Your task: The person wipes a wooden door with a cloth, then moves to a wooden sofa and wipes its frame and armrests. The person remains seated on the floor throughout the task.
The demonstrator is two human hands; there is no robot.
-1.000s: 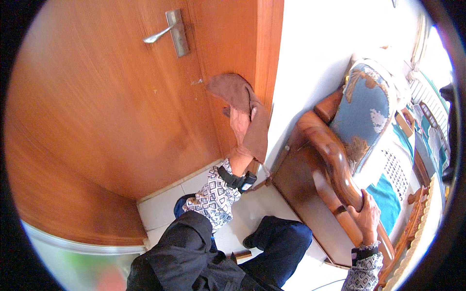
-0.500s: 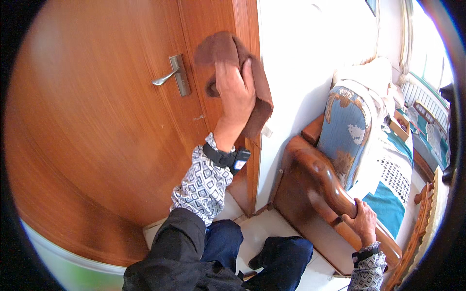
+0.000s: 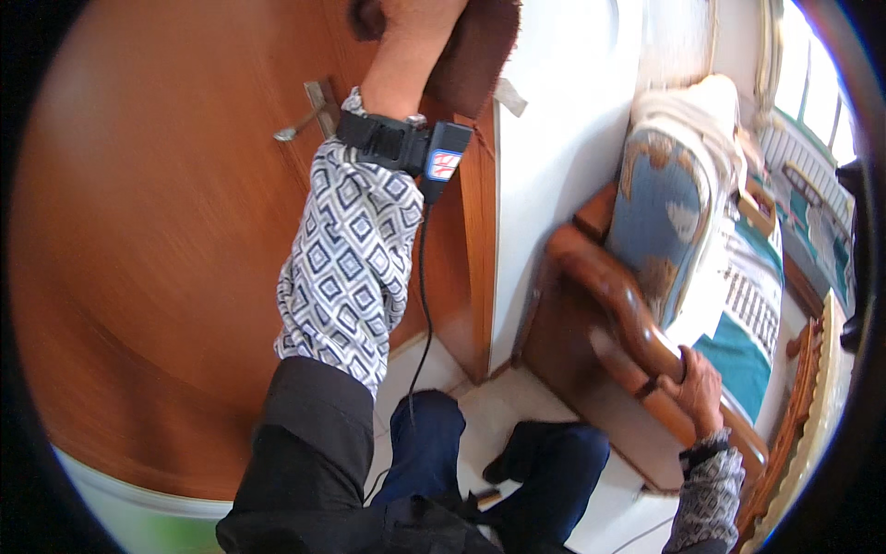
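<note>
My left hand (image 3: 413, 39) is raised at the top edge of the view, with its fingers cut off by the frame. A brown cloth (image 3: 476, 63) shows beside and beneath it, held against the wooden door frame (image 3: 479, 231). Lower left of that hand, a metal lever handle (image 3: 297, 126) sits on the brown wooden door (image 3: 175, 212). At the right, my right hand (image 3: 698, 392) is closed over the polished wooden armrest (image 3: 637, 305) of a sofa.
A blue worn cushion (image 3: 657, 217) with a pale cover leans at the sofa's end. White wall (image 3: 554, 83) stands between door frame and sofa. A thin black cable (image 3: 427, 305) hangs from my left wrist strap. My knees are over the tiled floor (image 3: 544, 402).
My left hand has moved up with the brown cloth, and its fingers have left the view. My right hand stays on the armrest. The view has shifted slightly.
</note>
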